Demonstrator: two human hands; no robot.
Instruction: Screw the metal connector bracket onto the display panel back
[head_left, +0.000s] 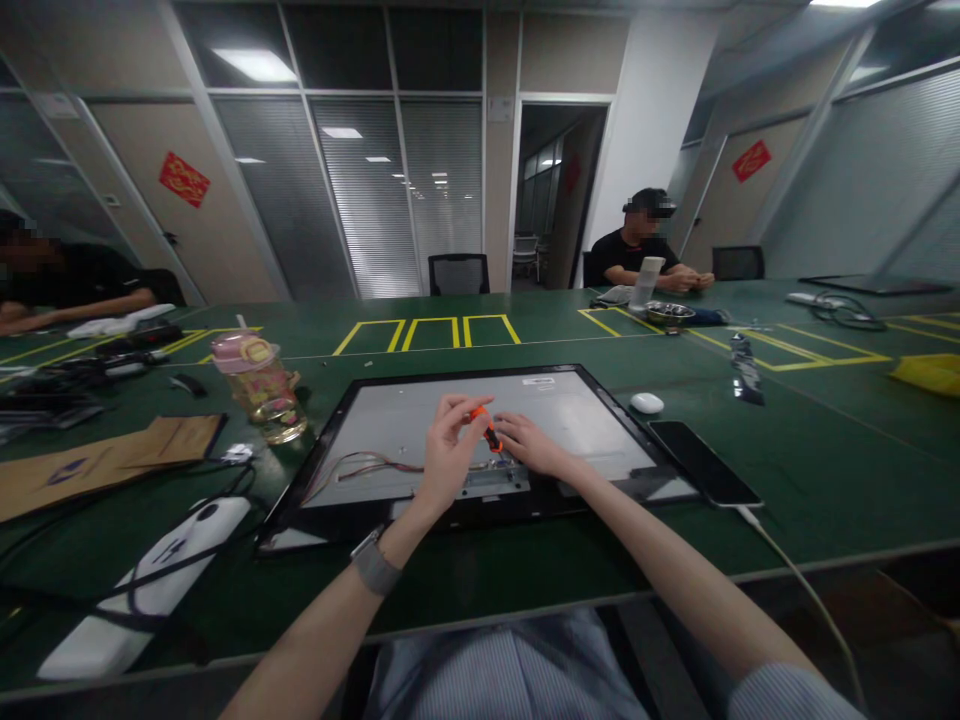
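Observation:
A screwdriver point(493, 438) with an orange and black handle stands tilted over the metal back of a flat display panel point(390, 411). My left hand point(448, 448) is closed on its handle, with one finger stretched over the top. Its tip points down at a metal bracket point(495, 482) along the panel's near edge; what lies right under the tip is too small to tell. My right hand point(531, 444) rests on the panel beside the screwdriver, fingers stretched out towards its lower end. Thin coloured wires point(367, 462) run left from the bracket.
Left of the panel stand a pink-lidded bottle point(259, 385), a brown paper bag point(112, 458) and a white power strip point(161, 575) with black cables. To the right lie a phone point(705, 463) on a charging cable and a white earbud case point(646, 403). Two people sit across the green table point(420, 330).

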